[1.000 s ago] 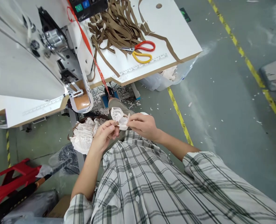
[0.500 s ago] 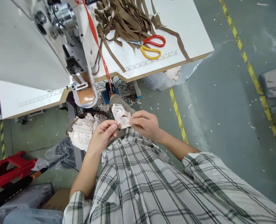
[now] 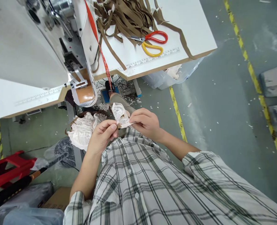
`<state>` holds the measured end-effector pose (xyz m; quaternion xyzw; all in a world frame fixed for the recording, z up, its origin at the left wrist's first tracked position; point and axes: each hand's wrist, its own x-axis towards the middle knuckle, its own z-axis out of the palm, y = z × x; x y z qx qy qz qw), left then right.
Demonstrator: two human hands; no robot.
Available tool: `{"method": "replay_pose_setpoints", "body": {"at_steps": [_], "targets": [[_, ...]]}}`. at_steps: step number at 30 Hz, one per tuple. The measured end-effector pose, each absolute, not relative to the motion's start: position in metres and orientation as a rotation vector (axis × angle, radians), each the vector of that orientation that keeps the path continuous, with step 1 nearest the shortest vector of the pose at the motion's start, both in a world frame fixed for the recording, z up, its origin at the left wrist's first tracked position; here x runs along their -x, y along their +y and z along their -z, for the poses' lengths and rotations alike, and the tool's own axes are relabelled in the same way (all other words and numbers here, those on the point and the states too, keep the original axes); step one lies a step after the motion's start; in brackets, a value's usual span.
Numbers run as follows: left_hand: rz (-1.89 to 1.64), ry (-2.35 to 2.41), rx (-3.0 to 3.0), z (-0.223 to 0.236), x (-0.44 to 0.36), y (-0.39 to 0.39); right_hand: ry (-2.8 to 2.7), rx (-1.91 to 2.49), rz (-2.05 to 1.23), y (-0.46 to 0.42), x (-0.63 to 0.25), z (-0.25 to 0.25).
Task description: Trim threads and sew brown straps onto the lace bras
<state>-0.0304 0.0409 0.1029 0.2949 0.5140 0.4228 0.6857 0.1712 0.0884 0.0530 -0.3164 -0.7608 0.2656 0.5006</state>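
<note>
Between my two hands, above my lap, a small white lace piece (image 3: 120, 113) is stretched out, with a bit of brown at its left end. My left hand (image 3: 103, 132) pinches that left end between thumb and fingers. The right end is gripped by my right hand (image 3: 146, 123), its fingers closed over the edge and hiding part of it. Beside my left hand a heap of white lace pieces (image 3: 82, 131) lies low by the machine stand, some brown showing among them.
A sewing machine (image 3: 84, 90) rises at the upper left. On the white table (image 3: 192, 22) lie brown strips (image 3: 129, 18) and scissors (image 3: 153, 47) with red and yellow handles. A red strap (image 3: 103, 57) hangs down. Below the edge stands a clear plastic bin (image 3: 161, 78); a red stand (image 3: 14, 165) is at left.
The view has shifted slightly. Both hands keep hold of the lace piece, whose upper part has changed its fold a little.
</note>
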Motion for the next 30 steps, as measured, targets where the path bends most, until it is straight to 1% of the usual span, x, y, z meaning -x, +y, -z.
{"method": "replay_pose_setpoints", "body": {"at_steps": [15, 21, 27, 30], "targets": [[-0.977, 1.126, -0.602, -0.102, 0.03, 0.041, -1.838, 0.749, -0.63, 0.089, -0.169, -0.056], [-0.969, 1.133, -0.598, -0.101, 0.031, 0.041, -1.863, 0.807, -0.643, 0.09, -0.17, -0.056], [-0.956, 1.118, -0.548, -0.101, 0.031, 0.044, -1.867, 0.855, -0.706, 0.087, -0.168, -0.048], [-0.899, 1.137, -0.501, -0.103, 0.033, 0.044, -2.035, 0.792, -0.824, 0.104, -0.172, -0.044]]}}
